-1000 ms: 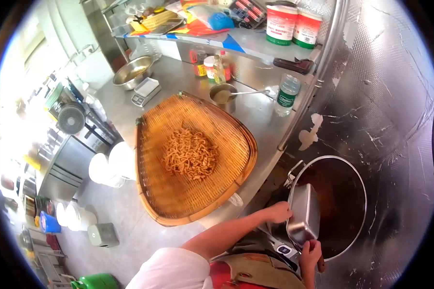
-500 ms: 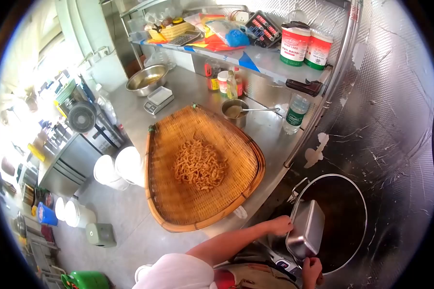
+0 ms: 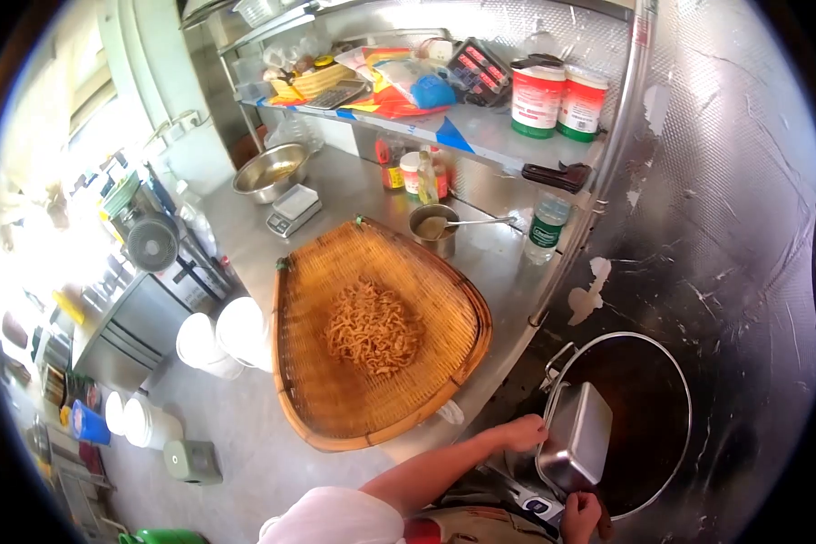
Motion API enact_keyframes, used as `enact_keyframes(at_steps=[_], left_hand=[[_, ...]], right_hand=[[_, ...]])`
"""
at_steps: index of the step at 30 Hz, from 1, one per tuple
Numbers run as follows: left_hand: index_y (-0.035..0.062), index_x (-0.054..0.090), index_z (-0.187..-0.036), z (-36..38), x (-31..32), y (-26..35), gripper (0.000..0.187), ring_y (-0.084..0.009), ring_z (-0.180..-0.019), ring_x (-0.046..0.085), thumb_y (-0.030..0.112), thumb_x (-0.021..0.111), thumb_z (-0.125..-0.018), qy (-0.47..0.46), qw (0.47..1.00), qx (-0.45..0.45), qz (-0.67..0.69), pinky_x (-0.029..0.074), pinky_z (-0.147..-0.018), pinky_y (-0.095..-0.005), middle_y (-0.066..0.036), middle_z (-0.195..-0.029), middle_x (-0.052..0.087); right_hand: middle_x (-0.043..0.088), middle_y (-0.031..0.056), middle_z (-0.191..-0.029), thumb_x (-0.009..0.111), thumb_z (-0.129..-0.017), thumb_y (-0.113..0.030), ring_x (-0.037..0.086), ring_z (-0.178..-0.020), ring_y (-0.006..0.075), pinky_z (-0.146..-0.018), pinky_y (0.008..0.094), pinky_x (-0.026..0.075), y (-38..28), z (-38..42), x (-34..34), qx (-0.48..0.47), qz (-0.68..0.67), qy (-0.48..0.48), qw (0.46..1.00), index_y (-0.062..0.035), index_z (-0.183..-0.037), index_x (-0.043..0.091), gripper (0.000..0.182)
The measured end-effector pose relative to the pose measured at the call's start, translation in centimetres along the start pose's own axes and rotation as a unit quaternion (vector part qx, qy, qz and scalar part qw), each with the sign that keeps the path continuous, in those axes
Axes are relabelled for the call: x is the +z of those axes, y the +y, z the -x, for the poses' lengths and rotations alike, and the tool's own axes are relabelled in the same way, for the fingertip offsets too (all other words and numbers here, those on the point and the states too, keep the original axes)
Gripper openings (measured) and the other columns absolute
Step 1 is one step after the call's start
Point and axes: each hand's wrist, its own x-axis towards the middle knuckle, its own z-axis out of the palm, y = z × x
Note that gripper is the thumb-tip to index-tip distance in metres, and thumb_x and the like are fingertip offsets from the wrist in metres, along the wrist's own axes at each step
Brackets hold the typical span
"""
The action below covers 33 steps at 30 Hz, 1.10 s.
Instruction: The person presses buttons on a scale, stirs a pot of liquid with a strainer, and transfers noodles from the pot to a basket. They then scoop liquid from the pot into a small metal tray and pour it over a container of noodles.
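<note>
A rectangular stainless steel pan [image 3: 582, 431] is tipped over the large round pot [image 3: 689, 426], its underside showing. My left hand [image 3: 521, 433] is closed on the pan's near rim at the left. At the lower corner, my right hand [image 3: 582, 517] is closed on the same rim. What the pan contains is hidden from me. Dark liquid seems to fill the pot, though its surface is dim. To the left, a shallow woven bamboo basket [image 3: 317, 399] holds a heap of brown, noodle-like strips [image 3: 374, 328].
On the steel counter [image 3: 344, 186] stand a metal bowl [image 3: 270, 172], a digital scale [image 3: 294, 210], a small pot with a ladle [image 3: 433, 228] and a water bottle [image 3: 547, 227]. A shelf [image 3: 399, 127] above carries tubs and bags. White buckets [image 3: 204, 344] stand on the floor.
The view has tilted slightly, so the basket and counter items sit a little differently in frame. Both hands keep hold of the tipped pan, whose position over the pot is nearly the same.
</note>
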Motion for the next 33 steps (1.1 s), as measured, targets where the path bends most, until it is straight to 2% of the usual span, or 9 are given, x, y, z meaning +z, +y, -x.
enact_keyframes(at_steps=[2, 5, 6, 7, 9, 10, 13, 16, 33], left_hand=[[-0.0057, 0.064, -0.083, 0.1, 0.2, -0.5, 0.033, -0.0325, -0.072, 0.063, 0.023, 0.049, -0.083, 0.006, 0.998, 0.043, -0.044, 0.048, -0.068, -0.0436, -0.027, -0.081, 0.062], [0.0029, 0.069, -0.1, 0.3, -1.4, 0.1, 0.031, -0.0333, -0.09, 0.064, 0.02, 0.046, -0.088, -0.137, 0.979, 0.13, -0.081, 0.049, -0.085, -0.0403, -0.019, -0.095, 0.067], [0.004, 0.069, -0.1, 1.0, -1.4, 1.3, 0.032, -0.0345, -0.089, 0.063, 0.022, 0.046, -0.088, -0.104, 0.992, 0.048, -0.057, 0.049, -0.084, -0.0411, -0.019, -0.095, 0.067], [0.0047, 0.069, -0.101, 1.0, -1.6, 1.3, 0.033, -0.0351, -0.092, 0.062, 0.023, 0.045, -0.087, -0.107, 0.989, 0.077, -0.067, 0.049, -0.085, -0.0424, -0.02, -0.097, 0.066], [0.0044, 0.067, -0.103, 1.6, -2.3, 4.4, 0.033, -0.0367, -0.099, 0.058, 0.024, 0.044, -0.09, -0.098, 0.988, -0.12, -0.028, 0.046, -0.086, -0.0446, -0.021, -0.103, 0.063], [-0.0017, 0.064, -0.085, 1.3, -1.5, 1.7, 0.027, -0.0153, -0.06, 0.055, 0.021, 0.051, -0.09, -0.054, 0.998, -0.014, -0.005, 0.045, -0.055, -0.0325, -0.008, -0.066, 0.058], [-0.0028, 0.059, -0.079, 1.7, -2.0, 3.2, 0.027, -0.014, -0.06, 0.052, 0.02, 0.05, -0.09, -0.053, 0.997, -0.041, 0.027, 0.044, -0.055, -0.0319, -0.005, -0.065, 0.056], [-0.0031, 0.058, -0.078, 1.9, -2.5, 5.5, 0.026, -0.0127, -0.06, 0.051, 0.018, 0.05, -0.09, -0.057, 0.991, -0.1, 0.061, 0.043, -0.054, -0.0299, -0.004, -0.065, 0.054], [-0.0033, 0.062, -0.079, 1.8, -2.8, 7.8, 0.027, -0.0121, -0.053, 0.049, 0.017, 0.047, -0.088, -0.072, 0.977, -0.167, 0.112, 0.039, -0.049, -0.0286, -0.005, -0.063, 0.054]], right_hand=[[0.063, 0.0121, -0.072, 0.066, -0.08, -0.015, 0.06, -0.066, 0.0195, -0.064, 0.0325, 0.049, 2.7, 0.0, 1.8, -0.014, -0.051, 0.062, 0.997, 0.0032, -0.081, 0.061, 0.019], [0.066, 0.013, -0.077, 0.066, -0.081, -0.016, 0.064, -0.072, 0.0201, -0.07, 0.0323, 0.051, -1.0, 0.6, 0.2, 0.038, -0.049, 0.024, 0.998, 0.0007, -0.088, 0.065, 0.018], [0.067, 0.0132, -0.079, 0.066, -0.082, -0.018, 0.065, -0.073, 0.0201, -0.07, 0.0329, 0.051, -0.6, 0.6, 0.5, 0.01, -0.012, 0.043, 0.999, -0.0009, -0.089, 0.065, 0.018], [0.067, 0.0137, -0.079, 0.066, -0.082, -0.02, 0.065, -0.073, 0.0207, -0.07, 0.0334, 0.052, -1.0, 0.8, 0.3, 0.05, -0.025, 0.032, 0.998, -0.0015, -0.089, 0.065, 0.019], [0.066, 0.0149, -0.079, 0.066, -0.085, -0.023, 0.065, -0.072, 0.0237, -0.068, 0.0343, 0.051, -1.2, 1.3, 0.7, 0.041, -0.056, 0.058, 0.996, -0.0012, -0.088, 0.064, 0.022], [0.066, 0.0167, -0.08, 0.064, -0.086, -0.026, 0.066, -0.073, 0.0269, -0.067, 0.0356, 0.051, -1.4, 1.4, 0.9, 0.051, -0.081, 0.056, 0.994, -0.0009, -0.089, 0.063, 0.025], [0.065, 0.0095, -0.071, 0.066, -0.086, -0.019, 0.06, -0.063, 0.0128, -0.059, 0.0283, 0.048, -0.8, 1.8, 1.5, 0.06, -0.11, 0.058, 0.99, -0.0004, -0.086, 0.062, 0.019], [0.063, 0.0081, -0.068, 0.066, -0.086, -0.018, 0.058, -0.061, 0.0107, -0.056, 0.0271, 0.046, -0.8, 1.9, 1.6, 0.038, -0.126, 0.082, 0.988, -0.0001, -0.085, 0.062, 0.019], [0.065, 0.016, -0.079, 0.064, -0.086, -0.022, 0.064, -0.069, 0.0251, -0.063, 0.0341, 0.05, -1.4, 1.7, 0.9, 0.052, -0.138, 0.032, 0.989, -0.0006, -0.087, 0.062, 0.022]])
